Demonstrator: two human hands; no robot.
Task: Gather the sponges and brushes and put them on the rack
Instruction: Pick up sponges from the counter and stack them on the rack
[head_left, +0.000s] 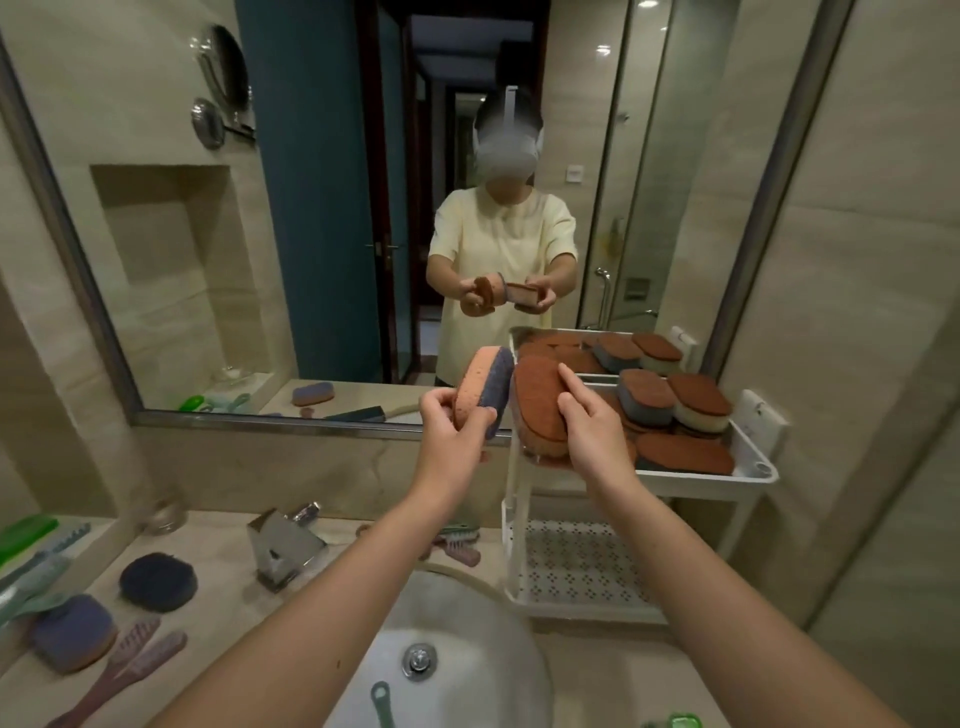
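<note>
The left hand (457, 421) grasps an orange and grey sponge (483, 387). The thumb lies on the orange side and the curled fingertips on the grey side, so the sponge stands on its edge in front of the mirror.

The right hand (592, 431) holds a brown-faced sponge (537, 402). Its index finger (569, 382) lies straight along the brown face, the thumb presses beside it, and the other fingers are hidden behind. This sponge is tilted at the left end of the top tray of the white rack (758, 467). I cannot tell if it rests on the tray.

Both forearms reach forward above the sink (467, 623), with the hands near each other and the two sponges almost touching.

So two sponges are in the hands. On the top tray three more show plainly: a grey one (644, 397), a beige one (698, 405) and a flat one (683, 452). Others lie partly hidden under them.

On the counter at the left lie one round dark scrubber (158, 581), one blue sponge (72, 631) and two pink brushes (130, 660) side by side.
</note>
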